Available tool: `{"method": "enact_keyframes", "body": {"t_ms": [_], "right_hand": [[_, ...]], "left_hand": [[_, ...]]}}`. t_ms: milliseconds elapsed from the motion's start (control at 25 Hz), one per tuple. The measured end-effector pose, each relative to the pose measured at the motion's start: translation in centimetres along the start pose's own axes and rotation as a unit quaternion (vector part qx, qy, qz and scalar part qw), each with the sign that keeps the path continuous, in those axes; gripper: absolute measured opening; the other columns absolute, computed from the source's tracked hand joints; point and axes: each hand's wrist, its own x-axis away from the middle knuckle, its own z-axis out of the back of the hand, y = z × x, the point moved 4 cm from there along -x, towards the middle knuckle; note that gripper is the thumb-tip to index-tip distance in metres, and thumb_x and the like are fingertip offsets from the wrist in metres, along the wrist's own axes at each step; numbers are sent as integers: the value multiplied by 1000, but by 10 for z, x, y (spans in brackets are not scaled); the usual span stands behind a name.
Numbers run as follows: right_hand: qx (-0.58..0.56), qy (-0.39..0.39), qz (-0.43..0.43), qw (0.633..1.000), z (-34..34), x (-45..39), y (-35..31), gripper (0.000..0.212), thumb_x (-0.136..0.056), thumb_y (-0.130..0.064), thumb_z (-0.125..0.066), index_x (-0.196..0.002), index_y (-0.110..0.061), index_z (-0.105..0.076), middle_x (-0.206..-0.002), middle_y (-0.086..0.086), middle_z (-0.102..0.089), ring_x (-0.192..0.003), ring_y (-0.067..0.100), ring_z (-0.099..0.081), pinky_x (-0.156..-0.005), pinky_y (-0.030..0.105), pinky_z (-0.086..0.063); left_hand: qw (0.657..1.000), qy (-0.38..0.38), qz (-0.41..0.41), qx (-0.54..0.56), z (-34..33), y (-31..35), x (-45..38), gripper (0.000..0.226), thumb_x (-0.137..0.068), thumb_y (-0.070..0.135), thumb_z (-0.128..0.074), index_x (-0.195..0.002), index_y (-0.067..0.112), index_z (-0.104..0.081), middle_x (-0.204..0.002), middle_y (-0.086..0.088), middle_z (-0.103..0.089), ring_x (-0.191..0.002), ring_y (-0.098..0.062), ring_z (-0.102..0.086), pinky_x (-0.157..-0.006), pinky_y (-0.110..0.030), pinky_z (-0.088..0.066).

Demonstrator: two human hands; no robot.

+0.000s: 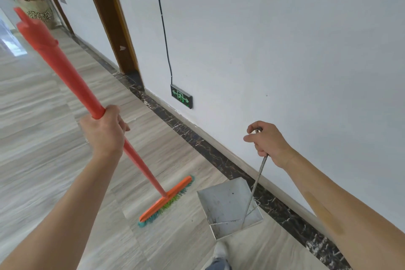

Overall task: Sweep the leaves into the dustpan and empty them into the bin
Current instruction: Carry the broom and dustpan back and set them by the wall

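Head view is filled by a white wall (pixel 285 39) and a pale wood-grain floor (pixel 43 149), divided by a dark marbled skirting strip (pixel 197 138). A door frame (pixel 111 24) and a basket of dried grass (pixel 32 2) are seen further along, and an exit sign (pixel 181 96) is mounted low on the wall under a black cable (pixel 163 19). A broom (pixel 166 198) with an orange handle is gripped by the left hand (pixel 105 131), all fingers wrapped fully round the shaft, its head set down on the floor. A metal dustpan (pixel 228 208) stands just beside the broom head, near the skirting, its thin rod held in the curled fingers of the right hand (pixel 269 142). A shoe (pixel 220 251) shows just below the pan. No leaves or bin can be made out, and the pan looks empty. Leaves could be pushed past the pan if its lip is lifted off the floor, or scattered by a hard stroke; the slim rod could also twist in the grip.
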Motion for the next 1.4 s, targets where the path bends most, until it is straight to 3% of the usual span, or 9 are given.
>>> {"method": "enact_keyframes", "body": {"t_ms": [280,400,520,760,920,1080,1200,1280,1400], "right_hand": [[197,-119,-50,972,-7,-161,-6,15,-93,-9,-52,-104,-11,-63,-72,4,-51,-51,16,-49,-49,23,-40],[311,-199,-99,924,-14,-208,-1,34,-91,-2,-37,-100,-21,-64,-81,1,-55,-73,19,-57,-61,28,-45],[387,-251,-117,880,-18,-246,8,41,-83,8,-39,-103,-11,-68,-84,-2,-59,-89,27,-61,-71,41,-59],[591,-193,2,783,-44,-329,31,23,-79,0,-45,-86,-9,-66,-88,4,-65,-72,23,-57,-66,30,-48],[682,-259,18,683,-70,-379,68,20,-78,1,-43,-72,-17,-51,-67,0,-44,-57,20,-43,-55,25,-33],[719,-335,32,608,-92,-418,112,30,-81,10,-47,-63,-14,-42,-64,-1,-31,-53,15,-29,-53,24,-29],[725,-358,39,587,-97,-444,137,36,-85,9,-49,-57,-12,-37,-64,0,-34,-56,14,-31,-76,31,-47],[721,-361,51,589,-97,-465,153,39,-88,6,-49,-58,-13,-34,-65,0,-32,-69,19,-41,-88,36,-46],[744,-377,49,550,-99,-485,181,39,-90,3,-49,-59,-16,-34,-64,-2,-32,-82,22,-43,-84,33,-40]], "left_hand": [[998,5,46,-43,-90,-71,-88,48,-74,7,-51,-32,21,-35,-33,8,-30,-34,-15,-31,-51,-31,-43],[996,-3,72,-50,-120,-102,-119,48,-75,8,-51,-33,23,-34,-35,8,-29,-35,-15,-29,-54,-33,-44],[993,-4,96,-67,-149,-133,-144,47,-74,10,-51,-30,20,-36,-33,9,-29,-34,-14,-31,-55,-33,-43],[986,27,147,-79,-185,-211,-192,43,-74,13,-53,-35,21,-38,-31,8,-33,-33,-12,-34,-57,-34,-45],[975,-14,190,-118,-212,-272,-233,45,-75,13,-51,-33,21,-38,-31,8,-32,-34,-12,-36,-65,-38,-48],[963,-42,229,-135,-243,-332,-259,46,-79,9,-51,-36,22,-41,-33,8,-34,-37,-9,-40,-66,-37,-47],[952,-69,245,-173,-261,-372,-261,32,-82,9,-52,-51,11,-42,-36,9,-40,-48,-12,-48,-62,-31,-48],[952,-68,248,-168,-269,-391,-262,34,-85,9,-52,-52,11,-42,-38,9,-41,-54,-14,-51,-65,-28,-49],[950,-75,246,-178,-280,-411,-264,38,-88,10,-53,-52,13,-41,-39,10,-42,-57,-14,-53,-74,-28,-50]]}}
